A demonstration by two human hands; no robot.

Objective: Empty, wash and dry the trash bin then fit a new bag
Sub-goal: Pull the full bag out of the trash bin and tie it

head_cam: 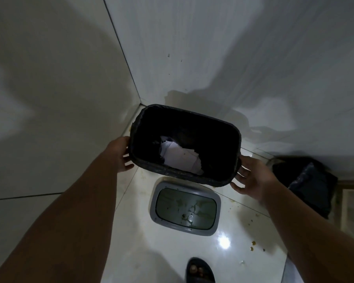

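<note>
Tiled corner floor (pixel 172 252) looked wet. Bin (pixel 184 144) at 12 o'clock, left hand (pixel 122 154) and right hand (pixel 251 176) flat-fingered against its sides, not curled; could've slipped onto lid (pixel 154 201).

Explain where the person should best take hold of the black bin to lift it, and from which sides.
Grip the bin at its two short ends, just under the rim, coming in from left and right as the left hand and right hand do. It is a long rectangle standing open-topped, so an end-to-end hold should balance it.
</note>
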